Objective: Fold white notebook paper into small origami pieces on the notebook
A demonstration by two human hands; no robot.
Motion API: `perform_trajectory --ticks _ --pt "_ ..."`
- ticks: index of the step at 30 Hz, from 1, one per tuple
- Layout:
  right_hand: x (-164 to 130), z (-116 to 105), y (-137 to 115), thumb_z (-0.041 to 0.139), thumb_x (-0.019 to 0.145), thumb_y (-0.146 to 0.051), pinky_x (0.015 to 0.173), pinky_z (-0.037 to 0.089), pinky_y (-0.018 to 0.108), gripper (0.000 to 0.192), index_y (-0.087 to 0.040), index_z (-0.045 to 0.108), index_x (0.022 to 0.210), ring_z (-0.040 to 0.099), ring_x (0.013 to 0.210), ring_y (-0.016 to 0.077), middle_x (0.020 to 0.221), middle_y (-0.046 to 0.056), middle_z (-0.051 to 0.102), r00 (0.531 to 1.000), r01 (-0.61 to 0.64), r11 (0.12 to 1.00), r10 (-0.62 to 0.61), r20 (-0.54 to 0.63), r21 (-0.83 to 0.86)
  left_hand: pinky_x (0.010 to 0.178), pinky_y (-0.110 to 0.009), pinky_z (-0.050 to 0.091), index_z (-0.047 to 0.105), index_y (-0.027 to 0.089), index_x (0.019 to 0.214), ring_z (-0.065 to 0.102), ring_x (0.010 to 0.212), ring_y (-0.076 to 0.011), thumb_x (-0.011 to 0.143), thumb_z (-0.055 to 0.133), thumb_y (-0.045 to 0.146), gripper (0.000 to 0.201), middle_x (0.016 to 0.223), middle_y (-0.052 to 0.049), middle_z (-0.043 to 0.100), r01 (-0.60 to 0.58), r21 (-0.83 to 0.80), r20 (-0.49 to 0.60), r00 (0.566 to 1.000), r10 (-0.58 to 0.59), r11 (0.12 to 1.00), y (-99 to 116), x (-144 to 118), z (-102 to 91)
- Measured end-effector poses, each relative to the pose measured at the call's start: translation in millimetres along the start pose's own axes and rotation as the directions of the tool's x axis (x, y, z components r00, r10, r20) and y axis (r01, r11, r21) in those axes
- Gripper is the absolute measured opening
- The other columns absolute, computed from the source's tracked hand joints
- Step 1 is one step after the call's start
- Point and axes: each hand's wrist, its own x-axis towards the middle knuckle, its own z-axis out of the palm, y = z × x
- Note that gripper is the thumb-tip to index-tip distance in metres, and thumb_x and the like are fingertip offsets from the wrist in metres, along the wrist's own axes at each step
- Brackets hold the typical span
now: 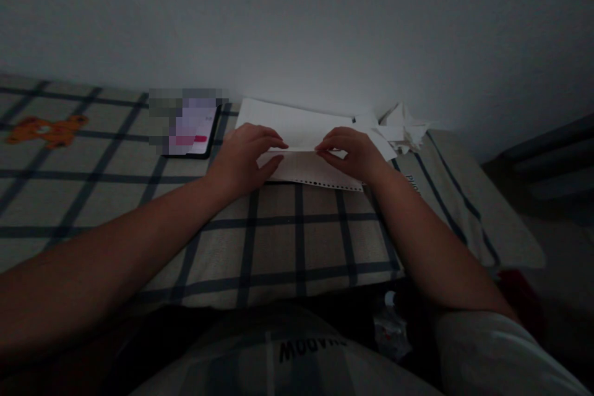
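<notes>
Both hands are on a white perforated-edge paper sheet (309, 167) lying on the grey checked cloth (278, 241), its folded ridge running left to right between them; left hand (244, 158) and right hand (352, 151) each pinch that crease (thumb under, fingers over), beside a dark phone (192, 130) and crumpled white paper scraps (403, 127).

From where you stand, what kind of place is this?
Probably a bedroom: a checked bedsheet covers a soft surface against a plain wall. Both hands fold white paper there, and a phone lies nearby.
</notes>
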Motion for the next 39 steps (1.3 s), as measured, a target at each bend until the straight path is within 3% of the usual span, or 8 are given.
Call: perform_trajectory --ticks 6,11,22,33,39 --pt "2.5 5.4 -10.4 0.064 0.094 -0.024 0.088 0.050 0.037 0.015 -0.022 0.078 0.095 0.062 0.098 0.0231 0.098 0.008 0.072 0.980 0.023 0.999 -0.015 0.196 -0.037 0.105 -0.047 0.047 0.069 0.022 0.132 0.061 0.127 -0.0294 0.102 0.053 0.038 0.038 0.135 -0.010 0.070 -0.177 0.102 0.229 0.962 0.150 0.979 11.6 -5.2 4.1" --pt "2.2 8.8 -8.0 0.066 0.096 -0.031 0.090 0.050 0.039 0.017 -0.020 0.079 0.097 0.062 0.100 0.0239 0.100 0.010 0.072 0.975 0.009 1.000 -0.006 0.224 -0.009 0.106 -0.047 0.049 0.065 0.016 0.139 0.059 0.130 -0.0314 0.105 0.049 0.043 0.046 0.139 -0.012 0.068 -0.219 0.149 0.335 0.929 0.159 0.964 13.2 -7.4 5.7" --pt "0.0 9.6 -3.0 0.066 0.095 -0.031 0.090 0.051 0.039 0.019 -0.022 0.082 0.097 0.062 0.098 0.0237 0.100 0.010 0.072 0.974 0.001 1.000 -0.005 0.225 0.019 0.109 -0.045 0.047 0.064 0.015 0.142 0.058 0.132 -0.0318 0.105 0.048 0.048 0.052 0.142 -0.013 0.066 -0.231 0.189 0.388 0.910 0.143 0.954 16.4 -8.0 5.4" --pt "0.8 8.9 -6.4 0.061 0.097 -0.026 0.086 0.052 0.038 0.023 -0.019 0.082 0.096 0.064 0.094 0.0231 0.097 0.012 0.073 0.971 0.049 0.999 -0.046 0.236 -0.006 0.107 -0.047 0.045 0.060 0.016 0.146 0.058 0.134 -0.0339 0.105 0.048 0.049 0.054 0.149 -0.013 0.063 -0.229 0.279 0.423 0.901 0.095 0.933 32.6 -11.3 -1.4" --pt "1.1 11.1 -7.3 0.061 0.097 -0.028 0.087 0.051 0.038 0.023 -0.018 0.082 0.096 0.064 0.094 0.0232 0.098 0.012 0.074 0.968 0.056 0.998 -0.055 0.247 0.000 0.106 -0.048 0.045 0.061 0.015 0.143 0.059 0.130 -0.0341 0.105 0.046 0.053 0.056 0.145 -0.013 0.065 -0.207 0.292 0.394 0.916 0.080 0.934 33.3 -12.8 0.5"
